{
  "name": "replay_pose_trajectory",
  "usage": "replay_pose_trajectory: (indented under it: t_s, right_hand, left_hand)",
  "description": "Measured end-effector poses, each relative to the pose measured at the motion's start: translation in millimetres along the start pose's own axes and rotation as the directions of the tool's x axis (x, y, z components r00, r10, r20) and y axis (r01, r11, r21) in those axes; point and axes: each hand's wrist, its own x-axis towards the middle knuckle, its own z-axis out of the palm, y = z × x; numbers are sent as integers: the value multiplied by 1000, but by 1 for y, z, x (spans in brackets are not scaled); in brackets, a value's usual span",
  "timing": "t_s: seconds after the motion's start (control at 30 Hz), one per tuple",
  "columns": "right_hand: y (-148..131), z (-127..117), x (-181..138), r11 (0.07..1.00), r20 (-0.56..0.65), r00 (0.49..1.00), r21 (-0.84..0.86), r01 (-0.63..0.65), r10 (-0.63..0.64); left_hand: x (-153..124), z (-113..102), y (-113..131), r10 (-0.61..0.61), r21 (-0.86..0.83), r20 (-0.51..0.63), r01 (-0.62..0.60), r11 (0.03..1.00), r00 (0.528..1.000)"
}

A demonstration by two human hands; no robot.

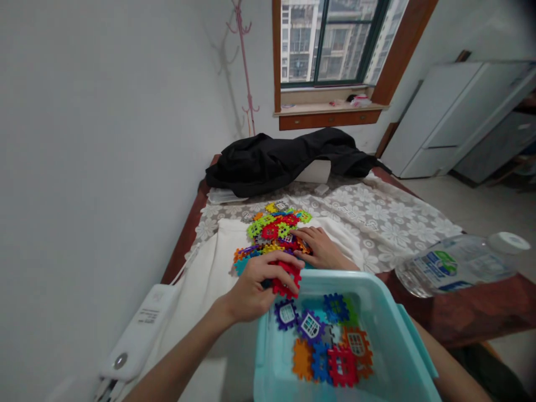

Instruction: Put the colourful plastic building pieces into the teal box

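My left hand (253, 285) is closed around a red toothed plastic tile (288, 279) at the far rim of a light blue bin (385, 324). Several coloured tiles lie inside the bin, among them a purple window tile (310, 325) and a red one (342, 365). Just beyond the bin, my right hand (320, 245) rests on the near edge of a heap of coloured interlocking tiles (274, 229), fingers curled on pieces I cannot make out. The heap sits on a white cloth (209, 268).
A water bottle (456, 263) lies on its side at the right on the brown table. A black jacket (285, 156) is draped at the far end over a lace cover (385, 218). A white device (138, 332) sits at the left edge beside the wall.
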Motion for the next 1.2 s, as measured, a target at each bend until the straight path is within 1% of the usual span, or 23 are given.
replay_pose_trajectory:
  t_s: [0.07,0.1,0.13,0.17,0.23,0.27,0.3,0.37,0.43,0.47,0.53,0.6,0.67,0.73,0.83,0.93,1.0,1.07,1.2]
  right_hand:
    - [1,1,0,1000,3,1000,1,-2,2]
    - [1,2,0,1000,1,1000,1,-4,4]
    - [2,2,0,1000,-3,1000,4,-4,4]
    - [2,2,0,1000,-6,1000,9,-1,1]
    - [2,2,-1,1000,-21,1000,25,11,-10]
    - [2,1,-2,999,-29,999,35,19,-18]
    - [2,2,-2,999,-40,999,43,24,-23]
    - [3,2,-3,998,-65,998,54,26,-23]
    - [4,3,-4,997,-77,997,71,22,-16]
    - [4,3,-4,997,-76,997,81,21,-15]
    - [2,1,-3,995,-73,997,97,17,-10]
    - [-1,0,-2,995,-64,998,101,7,-1]
    - [-4,-2,-1,996,-37,999,90,4,-1]
    - [-6,-2,0,997,-8,1000,76,13,-13]
    - [-6,0,1,995,-28,1000,95,12,-10]
    - [-5,0,0,985,-37,999,172,-8,15]
    - [-5,-1,-2,975,-29,999,219,-28,35]
    - [-5,-1,-3,968,-53,998,248,-28,42]
    - [-4,-1,-5,965,-181,983,261,28,21]
  left_hand:
    - [-2,4,-9,-35,-105,-114,23,994,993]
    - [-3,4,-15,-69,-157,-184,40,987,980]
    - [-5,3,-21,-110,-206,-265,55,977,958]
    - [-7,0,-28,-161,-248,-345,75,966,925]
    - [-10,-9,-43,-240,-290,-489,103,952,839]
    - [-12,-15,-50,-256,-261,-523,133,956,813]
    - [-14,-21,-56,-256,-193,-528,179,965,810]
    - [-18,-31,-68,-238,-9,-496,269,963,835]
    - [-22,-34,-77,-203,172,-439,304,937,875]
    - [-25,-34,-80,-184,248,-397,298,922,899]
    - [-29,-30,-83,-152,385,-276,254,887,949]
    - [-31,-26,-81,-143,501,-136,192,844,980]
    - [-32,-23,-76,-155,592,-34,144,793,987]
    - [-31,-23,-70,-179,658,15,125,743,984]
    - [-29,-25,-65,-204,731,32,116,672,978]
    - [-29,-28,-65,-213,778,32,110,619,976]
    - [-29,-32,-66,-217,791,30,110,602,976]
    - [-30,-35,-66,-223,792,44,102,602,974]
    - [-31,-38,-68,-238,781,68,97,617,969]
